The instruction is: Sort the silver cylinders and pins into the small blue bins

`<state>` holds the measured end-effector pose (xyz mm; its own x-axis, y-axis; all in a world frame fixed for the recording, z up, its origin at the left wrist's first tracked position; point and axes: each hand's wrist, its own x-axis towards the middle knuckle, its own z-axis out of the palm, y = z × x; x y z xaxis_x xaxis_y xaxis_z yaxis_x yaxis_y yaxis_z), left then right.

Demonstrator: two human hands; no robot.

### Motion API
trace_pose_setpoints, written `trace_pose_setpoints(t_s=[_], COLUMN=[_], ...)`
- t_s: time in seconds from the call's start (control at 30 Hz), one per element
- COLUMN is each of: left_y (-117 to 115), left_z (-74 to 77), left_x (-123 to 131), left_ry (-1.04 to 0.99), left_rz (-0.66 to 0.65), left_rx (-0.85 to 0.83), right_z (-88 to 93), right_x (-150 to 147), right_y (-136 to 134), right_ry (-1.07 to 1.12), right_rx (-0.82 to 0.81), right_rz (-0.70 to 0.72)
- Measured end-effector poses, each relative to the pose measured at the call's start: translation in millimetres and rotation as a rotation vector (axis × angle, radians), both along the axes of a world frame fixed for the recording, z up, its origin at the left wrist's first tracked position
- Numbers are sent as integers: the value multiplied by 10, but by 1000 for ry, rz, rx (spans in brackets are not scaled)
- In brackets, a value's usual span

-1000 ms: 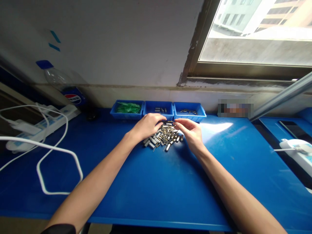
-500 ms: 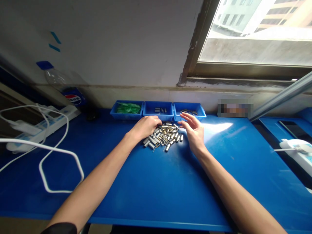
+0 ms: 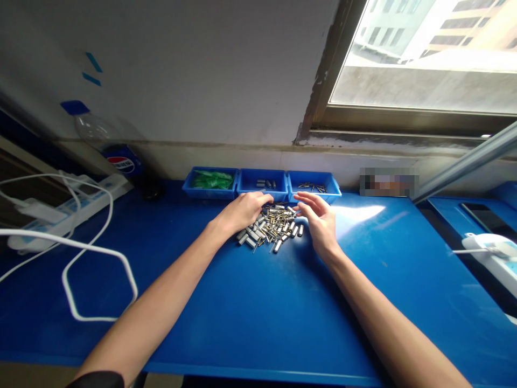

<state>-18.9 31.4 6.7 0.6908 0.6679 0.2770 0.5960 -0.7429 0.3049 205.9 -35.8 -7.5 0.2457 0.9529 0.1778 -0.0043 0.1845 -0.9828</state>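
Note:
A loose pile of small metal parts [image 3: 277, 226], silvery blocks mixed with thin brass and dark pins, lies on the blue table. At the pile's far left edge is my left hand [image 3: 243, 211], its fingers bent together and pointing down; the tips and whatever they pinch are hidden. My right hand [image 3: 322, 220] is by the pile's right side, fingers apart, with nothing visible in it. Just behind the pile stand three blue bins: the left bin [image 3: 210, 193] holds green pieces, the middle bin [image 3: 262, 192] a few metal blocks, the right bin [image 3: 332, 186] several thin pins.
On the left lie a white power strip [image 3: 97, 199] and looping white cables [image 3: 129, 264], with a cola bottle [image 3: 123, 159] behind. To the right are another power strip [image 3: 490, 256], a dark phone [image 3: 487, 216] and a slanted metal pole [image 3: 464, 156]. A wall and window close off the back.
My left hand has shifted slightly right over the pile's far edge. My right hand has moved a little left, closer to the pile, uncovering more of the right bin.

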Motion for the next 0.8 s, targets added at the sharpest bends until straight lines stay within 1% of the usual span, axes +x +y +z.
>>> trace_pose_setpoints(t_s=[0.17, 0.37, 0.53, 0.7, 0.8], left_y=[-10, -46, -90, -120, -143], left_z=[18, 93, 116, 161, 188], left_x=[14, 53, 78, 102, 117], left_ry=[2, -100, -127, -252, -335], left_rz=[-2, -14, 27, -36, -51], left_rx=[-24, 29, 55, 51, 42], right_z=[2, -10, -23, -27, -7], right_x=[-6, -4, -1, -10, -28], right_y=[1, -1, 0, 1, -19], right_ry=[-10, -3, -1, 5, -6], right_rx=[2, 4, 5, -3, -22], right_rz=[7, 29, 40, 55, 97])
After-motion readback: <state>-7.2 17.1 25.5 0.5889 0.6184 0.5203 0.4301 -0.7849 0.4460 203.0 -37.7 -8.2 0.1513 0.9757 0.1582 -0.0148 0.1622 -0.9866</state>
